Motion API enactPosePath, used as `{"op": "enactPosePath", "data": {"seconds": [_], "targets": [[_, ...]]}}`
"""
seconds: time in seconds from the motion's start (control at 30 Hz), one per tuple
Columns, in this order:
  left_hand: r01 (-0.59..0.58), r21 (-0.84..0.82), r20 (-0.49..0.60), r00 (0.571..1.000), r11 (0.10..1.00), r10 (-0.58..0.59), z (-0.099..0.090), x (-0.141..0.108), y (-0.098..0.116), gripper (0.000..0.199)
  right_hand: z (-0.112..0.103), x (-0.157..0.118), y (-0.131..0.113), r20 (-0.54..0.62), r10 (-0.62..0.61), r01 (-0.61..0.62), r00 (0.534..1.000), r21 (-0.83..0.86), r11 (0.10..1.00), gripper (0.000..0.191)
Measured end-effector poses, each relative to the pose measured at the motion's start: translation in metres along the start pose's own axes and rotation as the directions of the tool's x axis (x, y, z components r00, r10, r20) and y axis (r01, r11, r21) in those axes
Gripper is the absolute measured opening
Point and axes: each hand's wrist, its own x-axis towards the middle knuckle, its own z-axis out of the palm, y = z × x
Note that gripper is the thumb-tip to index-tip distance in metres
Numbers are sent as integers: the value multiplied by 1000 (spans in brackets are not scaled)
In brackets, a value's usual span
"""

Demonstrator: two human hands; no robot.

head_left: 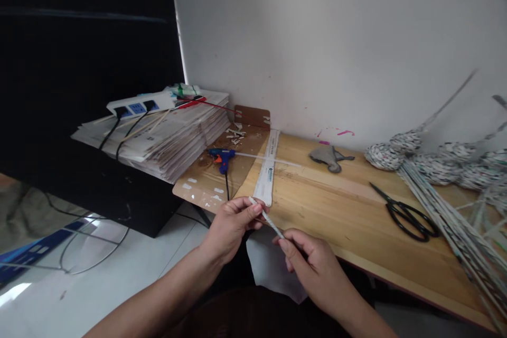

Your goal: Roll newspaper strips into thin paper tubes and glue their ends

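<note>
A thin rolled paper stick slants between my two hands, just in front of the table's front edge. My left hand is closed, pinching the upper end between thumb and fingers. Lower down, my right hand grips the same stick, its thumb on top. Below the hands a pale sheet shows, partly hidden by my right hand. Past my left hand lies a folded white paper strip on the wooden table.
A blue glue gun lies on cardboard beside a tall paper stack bearing a power strip. Black scissors, a grey cloth, paper sticks and woven paper balls occupy the table's right side.
</note>
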Motion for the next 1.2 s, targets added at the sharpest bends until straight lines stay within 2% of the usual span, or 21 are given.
{"op": "enactPosePath", "data": {"seconds": [0.13,0.27,0.5,0.6,0.67,0.7,0.73,0.77,0.8,0.83,0.87,0.9,0.93,1.03,1.2], "targets": [[-17,-3,31,999,1000,17,-2,1,0,16,2,0,4,96,104,-116,990,133,984,39],[-2,-28,55,998,1000,3,-5,0,1,17,1,1,7,249,193,-261,949,278,924,46],[-23,-22,6,1000,1000,23,-9,1,-4,21,2,2,10,290,188,-272,938,284,919,48],[-35,74,10,999,997,35,-15,5,-1,20,3,0,15,268,215,-287,939,268,920,46],[-85,236,67,995,968,71,-25,10,7,24,2,-2,18,232,229,-289,946,271,918,45],[-139,346,100,989,928,110,-31,14,12,32,0,-4,21,206,234,-286,950,278,917,45],[-214,465,111,977,859,184,-40,19,18,38,-2,-6,23,176,244,-286,954,284,915,45],[-306,592,106,947,745,304,-49,25,24,39,-4,-8,26,149,260,-293,954,288,912,45],[-378,724,125,895,577,428,-59,32,30,42,-6,-10,30,120,279,-302,953,288,909,46],[-401,836,156,828,374,539,-69,40,35,45,-8,-13,35,94,298,-313,950,286,906,46],[-377,910,213,784,175,583,-79,49,39,47,-9,-16,40,78,314,-323,946,284,903,47],[-326,945,251,761,18,598,-88,56,42,51,-10,-19,45,65,323,-328,944,283,901,47],[-262,960,266,756,-96,598,-96,63,43,54,-10,-22,50,61,329,-332,942,284,899,48],[-127,949,277,775,-289,568,-110,76,42,59,-10,-28,61,50,313,-314,948,282,907,49],[-129,877,387,760,-462,522,-114,75,34,56,-10,-34,59,-24,342,-321,939,286,903,47]]}}
